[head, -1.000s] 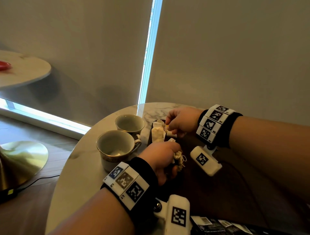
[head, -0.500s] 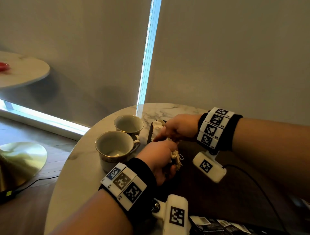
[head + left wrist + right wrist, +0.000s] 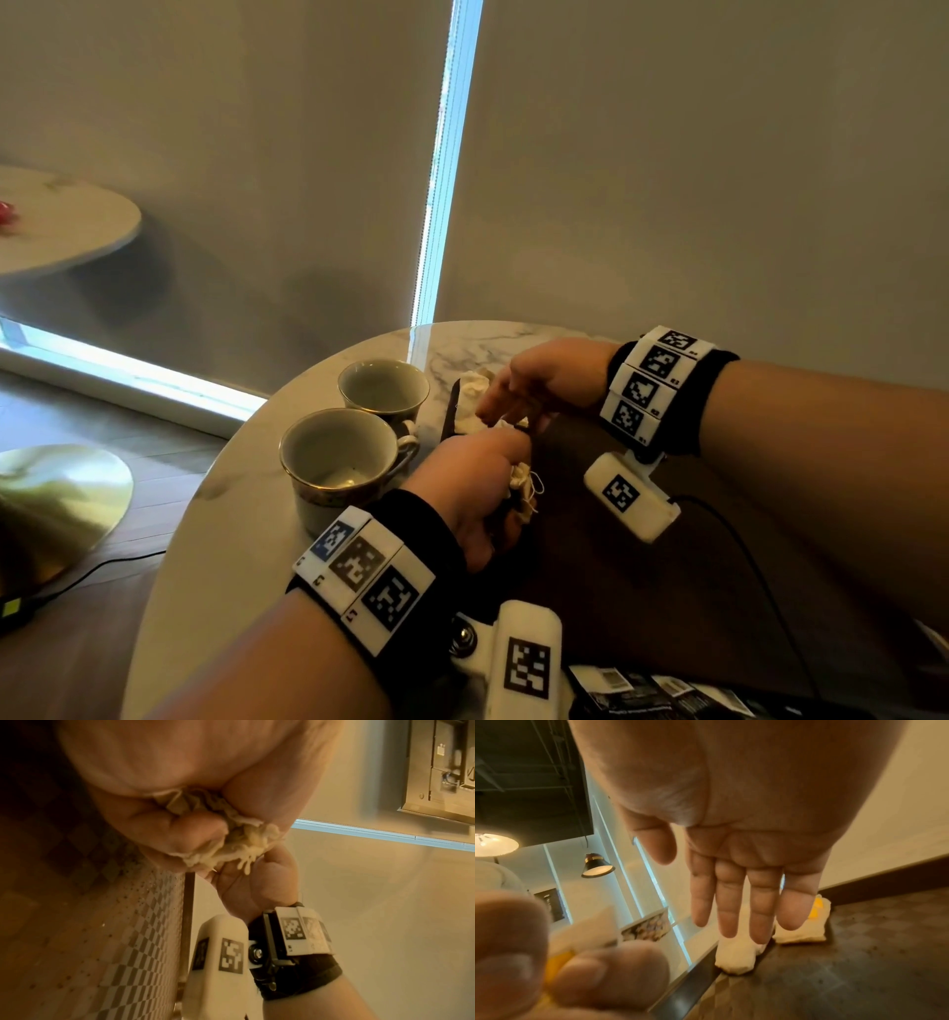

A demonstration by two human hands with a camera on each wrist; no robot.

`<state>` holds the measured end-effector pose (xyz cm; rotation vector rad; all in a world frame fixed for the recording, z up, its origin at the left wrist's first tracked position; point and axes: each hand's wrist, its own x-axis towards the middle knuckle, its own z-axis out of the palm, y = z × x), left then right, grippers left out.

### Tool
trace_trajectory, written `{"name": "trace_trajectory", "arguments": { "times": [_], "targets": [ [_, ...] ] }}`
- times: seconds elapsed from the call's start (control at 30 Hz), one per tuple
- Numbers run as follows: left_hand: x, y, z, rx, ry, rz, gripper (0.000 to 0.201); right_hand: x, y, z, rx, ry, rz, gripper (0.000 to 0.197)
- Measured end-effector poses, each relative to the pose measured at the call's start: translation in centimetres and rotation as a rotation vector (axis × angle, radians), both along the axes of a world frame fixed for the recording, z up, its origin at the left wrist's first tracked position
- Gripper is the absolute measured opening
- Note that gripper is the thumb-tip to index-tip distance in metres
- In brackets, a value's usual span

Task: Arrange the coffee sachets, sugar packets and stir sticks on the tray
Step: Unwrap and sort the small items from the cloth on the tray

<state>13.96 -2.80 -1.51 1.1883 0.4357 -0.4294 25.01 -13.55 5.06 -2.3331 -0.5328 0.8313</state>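
My left hand (image 3: 477, 488) grips a bunch of cream sachets (image 3: 521, 483) with loose strings over the dark checkered tray (image 3: 590, 565). The left wrist view shows its fingers (image 3: 195, 833) curled tight round the bunch (image 3: 241, 839). My right hand (image 3: 534, 380) is just beyond it, open and holding nothing. In the right wrist view its straight fingers (image 3: 744, 902) hang over two white sachets (image 3: 736, 957) (image 3: 805, 929) that lie at the tray's far left corner (image 3: 472, 390). No stir sticks are in sight.
Two empty cups (image 3: 382, 385) (image 3: 339, 452) stand on the round marble table (image 3: 231, 514), close to the tray's left rim. Black packets (image 3: 667, 694) lie at the near edge. A cable (image 3: 744, 555) crosses the tray from the right wrist camera.
My right hand was curled at the sachets in the tray corner; its fingers have since straightened and it has shifted a little toward the left hand. The left hand keeps its bunch.
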Motion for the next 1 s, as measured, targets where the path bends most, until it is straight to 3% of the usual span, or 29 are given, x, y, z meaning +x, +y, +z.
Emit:
{"name": "trace_trajectory", "arguments": {
  "times": [0.13,0.27,0.37,0.43,0.67,0.73,0.8,0.93,1.0],
  "targets": [
    [-0.1,0.1,0.1,-0.056,-0.017,0.021,0.025,0.7,-1.5,0.3,0.094,0.011,-0.082,0.042],
    [-0.3,0.2,0.3,-0.165,-0.051,0.076,0.032,0.3,-2.5,-0.5,0.295,0.199,-0.037,0.063],
    [-0.2,0.4,0.3,-0.261,-0.06,0.112,0.058,0.0,-1.9,-2.0,0.367,0.408,0.012,0.069],
    [-0.1,0.5,0.1,-0.29,-0.06,0.125,0.067,-0.1,-1.4,-2.6,0.318,0.434,0.063,0.06],
    [0.2,0.7,0.0,-0.319,-0.033,0.142,0.059,-1.2,-0.9,-2.5,0.282,0.355,0.007,0.052],
    [0.3,0.5,-0.2,-0.344,-0.046,0.151,0.065,-1.4,-1.3,-2.1,0.31,0.304,-0.058,0.052],
    [0.2,0.3,-0.1,-0.379,-0.095,0.161,0.065,-1.4,-1.7,-1.5,0.349,0.21,-0.115,0.038],
    [-0.4,-0.1,1.1,-0.348,-0.223,0.19,0.027,-2.2,-3.5,-0.2,0.385,0.051,-0.086,0.048],
    [-0.8,-0.2,1.5,-0.347,-0.265,0.197,0.021,-3.5,-4.3,0.2,0.312,-0.066,-0.03,0.048]
  ]
}}
